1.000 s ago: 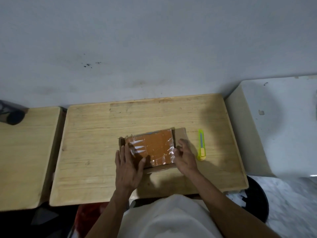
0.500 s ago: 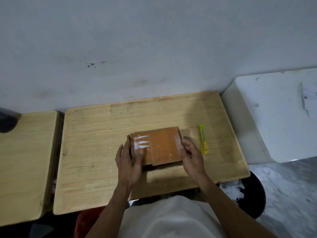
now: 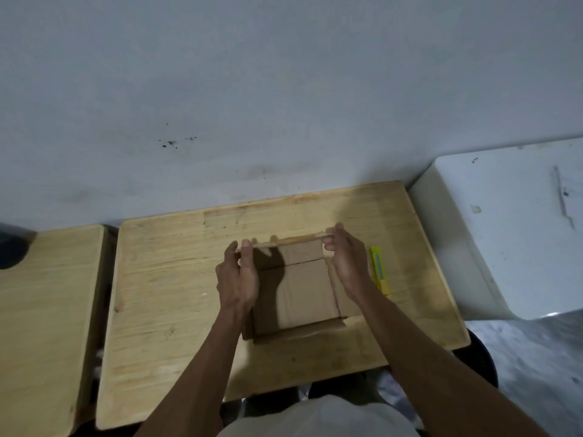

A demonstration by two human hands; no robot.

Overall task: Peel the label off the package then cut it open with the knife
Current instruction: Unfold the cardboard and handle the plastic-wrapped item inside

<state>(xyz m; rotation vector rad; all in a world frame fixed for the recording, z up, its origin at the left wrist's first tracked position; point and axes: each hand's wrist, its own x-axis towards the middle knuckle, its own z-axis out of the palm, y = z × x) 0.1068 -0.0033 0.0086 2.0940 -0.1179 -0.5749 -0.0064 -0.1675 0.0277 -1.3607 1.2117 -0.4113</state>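
Note:
A brown cardboard package (image 3: 303, 288) rests on the middle wooden table (image 3: 176, 279), its plain cardboard side facing me and its far edge raised. My left hand (image 3: 238, 275) grips the package's left far corner. My right hand (image 3: 347, 263) grips its right far corner. The orange taped face is out of sight. A yellow-green utility knife (image 3: 380, 269) lies flat on the table just right of my right hand, untouched. No label is visible from this side.
A second wooden table (image 3: 47, 304) stands to the left, with a dark object (image 3: 12, 250) at its far left corner. A white box-like surface (image 3: 511, 228) stands to the right. A grey wall rises behind. A dark round stool edge (image 3: 482, 357) shows below the right table corner.
The package has been turned over: its orange taped face showed before, and plain cardboard faces me now. Both hands moved from its near sides up to its far corners.

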